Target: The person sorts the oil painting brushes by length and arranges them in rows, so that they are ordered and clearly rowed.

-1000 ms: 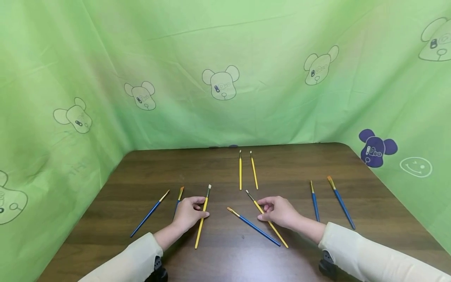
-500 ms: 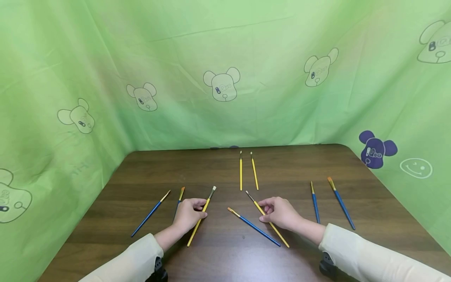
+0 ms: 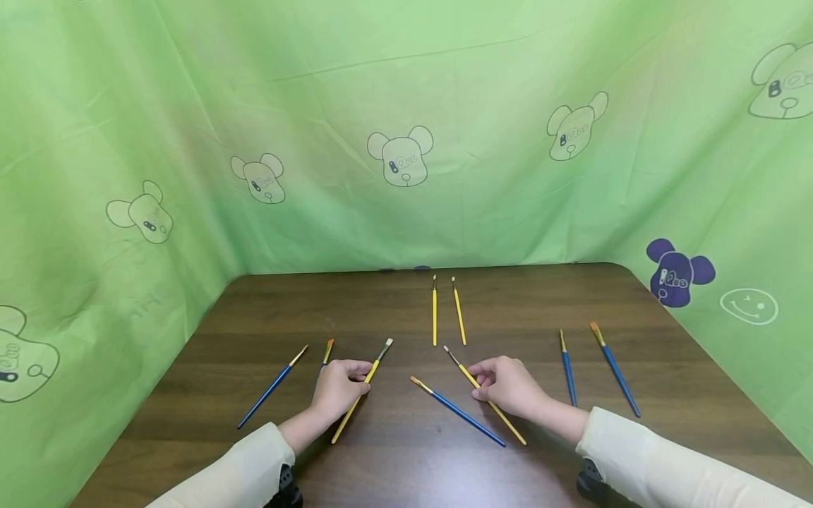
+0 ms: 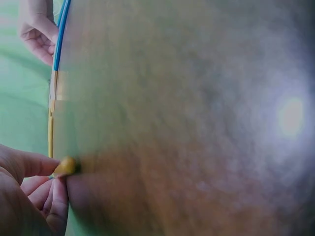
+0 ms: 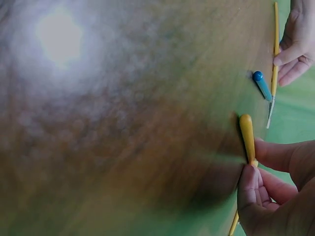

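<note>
My left hand (image 3: pixel 341 388) pinches a yellow-handled paintbrush (image 3: pixel 346 425) between thumb and fingers; its pale bristles point away and to the right. In the left wrist view the handle end (image 4: pixel 66 166) pokes out past the fingertips. With thumb and fingers my right hand (image 3: pixel 508 384) pinches another yellow paintbrush (image 3: pixel 508 423), which slants away to the left. Its rounded handle end (image 5: pixel 246 130) shows close up in the right wrist view. Between the hands a blue paintbrush (image 3: pixel 466 418) lies slanted on the table, apart from both of them.
Two yellow paintbrushes, a left one (image 3: pixel 435 314) and a right one (image 3: pixel 460 316), lie at the back of the brown table (image 3: pixel 305 303). Blue brushes flank the hands: one (image 3: pixel 273 386) far left, one (image 3: pixel 327 351) partly behind the left hand, two (image 3: pixel 568 374) at right. Green cloth (image 3: pixel 317 176) hangs around.
The left hand's yellow brush has turned clockwise, its bristles swinging right and its handle end left. The right hand and its brush have shifted very slightly to the right.
</note>
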{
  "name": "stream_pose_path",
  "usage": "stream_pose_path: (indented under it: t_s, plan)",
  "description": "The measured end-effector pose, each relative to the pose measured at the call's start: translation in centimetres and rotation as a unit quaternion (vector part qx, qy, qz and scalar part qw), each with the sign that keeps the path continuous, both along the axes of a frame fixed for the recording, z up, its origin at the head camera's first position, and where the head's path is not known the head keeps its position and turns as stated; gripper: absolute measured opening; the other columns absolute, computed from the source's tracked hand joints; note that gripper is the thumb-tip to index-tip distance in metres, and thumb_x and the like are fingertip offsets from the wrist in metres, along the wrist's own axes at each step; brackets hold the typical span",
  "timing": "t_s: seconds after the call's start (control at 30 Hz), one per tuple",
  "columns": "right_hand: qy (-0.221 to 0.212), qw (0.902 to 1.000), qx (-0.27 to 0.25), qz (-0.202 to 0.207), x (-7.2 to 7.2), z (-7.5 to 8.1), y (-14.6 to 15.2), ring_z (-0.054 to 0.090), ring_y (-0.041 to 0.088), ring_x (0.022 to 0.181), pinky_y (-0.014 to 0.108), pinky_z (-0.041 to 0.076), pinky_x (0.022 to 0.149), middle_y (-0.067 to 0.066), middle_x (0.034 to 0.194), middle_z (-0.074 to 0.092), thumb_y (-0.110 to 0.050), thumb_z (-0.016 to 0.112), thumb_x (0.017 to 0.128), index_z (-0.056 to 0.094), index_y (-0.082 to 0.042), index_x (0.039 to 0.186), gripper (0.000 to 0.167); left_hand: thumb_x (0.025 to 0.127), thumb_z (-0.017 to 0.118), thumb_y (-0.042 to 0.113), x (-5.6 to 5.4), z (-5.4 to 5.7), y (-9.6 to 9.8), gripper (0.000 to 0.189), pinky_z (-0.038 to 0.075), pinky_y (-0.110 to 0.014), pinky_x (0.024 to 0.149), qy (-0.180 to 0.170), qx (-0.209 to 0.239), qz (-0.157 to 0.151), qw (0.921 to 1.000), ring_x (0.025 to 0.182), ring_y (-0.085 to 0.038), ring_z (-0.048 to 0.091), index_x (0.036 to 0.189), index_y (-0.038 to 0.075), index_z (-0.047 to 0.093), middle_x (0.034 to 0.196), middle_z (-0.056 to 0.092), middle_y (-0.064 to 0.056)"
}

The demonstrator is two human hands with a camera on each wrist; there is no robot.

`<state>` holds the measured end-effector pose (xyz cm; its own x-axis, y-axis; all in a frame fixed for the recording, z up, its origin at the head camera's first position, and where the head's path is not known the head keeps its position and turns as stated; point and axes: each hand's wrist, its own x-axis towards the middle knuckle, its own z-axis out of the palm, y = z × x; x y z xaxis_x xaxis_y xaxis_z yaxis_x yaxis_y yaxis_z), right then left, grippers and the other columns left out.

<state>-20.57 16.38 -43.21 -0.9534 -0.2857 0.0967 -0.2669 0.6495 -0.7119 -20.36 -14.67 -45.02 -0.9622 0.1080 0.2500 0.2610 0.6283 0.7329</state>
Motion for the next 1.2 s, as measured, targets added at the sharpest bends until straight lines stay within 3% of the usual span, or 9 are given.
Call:
stream_pose_path:
  t_s: [0.4, 0.77, 0.9, 1.1, 1.2]
  plan:
    - [-0.003, 1.0, 0.0, 0.002, 0.0, 0.3, 0.2, 0.058, 0.01, 0.066, 0.024, 0.049, 0.059, -0.003, 0.071, 0.062, 0.007, 0.075, 0.073, 0.073, 0.004, 0.095, 0.023, 0.07, 0.07, -0.01, 0.0, -0.1, 0.1, 0.032, 0.055, -0.028, 0.067, -0.02, 0.028, 0.011, 0.9993, 0.076, -0.016, 0.068, 0.1, -0.003, 0.074, 0.087, 0.073, -0.009]
    - [-0.024, 0.9996, 0.008, 0.009, -0.6, 1.0, 0.5, 0.056, 0.012, 0.069, 0.027, 0.049, 0.061, -0.002, 0.073, 0.062, 0.006, 0.073, 0.075, 0.073, 0.003, 0.095, 0.021, 0.068, 0.062, -0.014, -0.6, 0.3, 0.3, 0.037, 0.054, -0.026, 0.066, -0.062, 0.097, 0.022, 0.9931, 0.084, -0.025, 0.068, 0.105, -0.008, 0.07, 0.089, 0.072, -0.014]
    - [-0.04, 0.9992, 0.001, 0.005, -0.8, 1.3, 0.4, 0.057, 0.013, 0.069, 0.027, 0.049, 0.062, -0.001, 0.074, 0.063, 0.006, 0.071, 0.077, 0.072, 0.004, 0.097, 0.02, 0.07, 0.063, -0.014, -0.9, 0.9, 0.3, 0.038, 0.052, -0.024, 0.064, -0.097, 0.136, 0.032, 0.9854, 0.088, -0.023, 0.066, 0.107, -0.009, 0.069, 0.092, 0.072, -0.015]
    - [-0.054, 0.9984, -0.013, -0.001, -1.3, 1.9, 0.3, 0.057, 0.013, 0.07, 0.026, 0.05, 0.059, 0.0, 0.076, 0.063, 0.005, 0.069, 0.08, 0.071, 0.006, 0.099, 0.019, 0.075, 0.062, -0.012, -1.4, 1.8, 0.5, 0.039, 0.051, -0.024, 0.056, -0.159, 0.211, 0.033, 0.9638, 0.079, -0.016, 0.062, 0.114, -0.008, 0.066, 0.103, 0.07, -0.018]
    - [-0.06, 0.9978, -0.028, -0.003, -1.5, 2.3, 0.3, 0.057, 0.014, 0.068, 0.026, 0.05, 0.056, 0.001, 0.077, 0.063, 0.005, 0.068, 0.081, 0.07, 0.007, 0.101, 0.02, 0.077, 0.061, -0.012, -1.6, 2.1, 0.5, 0.04, 0.053, -0.025, 0.058, -0.175, 0.23, 0.03, 0.9569, 0.079, -0.015, 0.063, 0.117, -0.009, 0.065, 0.107, 0.068, -0.019]
